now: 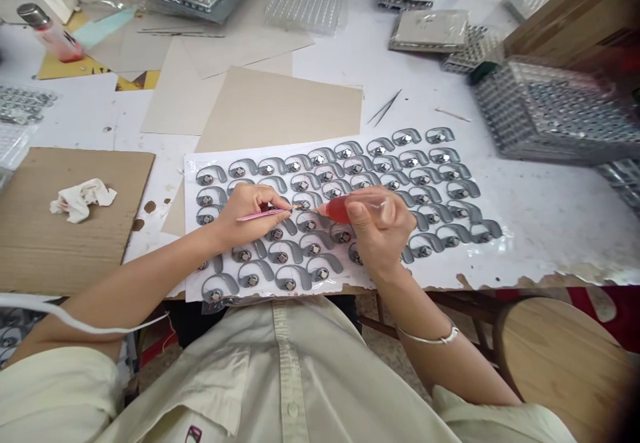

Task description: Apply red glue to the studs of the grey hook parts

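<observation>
Cardboard [60, 230] lies at the far left of the white table [550, 223], with a crumpled white rag [83, 198] resting on it. Farther back on that side a small bottle of red liquid [50, 33] lies tilted among loose paper sheets.

Just right of the cardboard, a white sheet [340, 216] covered with rows of grey hook-shaped parts [295, 276] sits at the table's near edge, in front of the person. The left hand [247, 216] rests on the left half of this sheet, its fingers closed in a pinch round a thin pink stick [265, 214]. The stick lies almost level, and its tip points right, toward one of the grey parts in the middle rows.

Just beside that tip is the nozzle of a small red squeeze bottle [337, 208], held in the right hand [380, 226]. That hand's fingers are curled shut about the bottle, the thumb laid along the top, and the hand covers several parts on the sheet. A thin bracelet [430, 338] circles the right wrist.

Behind the sheet a tan paper sheet [280, 110] lies flat, with thin metal tweezers [385, 106] just right of it. At the far right, stacked clear trays [550, 110] filled with small parts stand well apart from the hands, and a round wooden stool [565, 363] shows below the table edge.
</observation>
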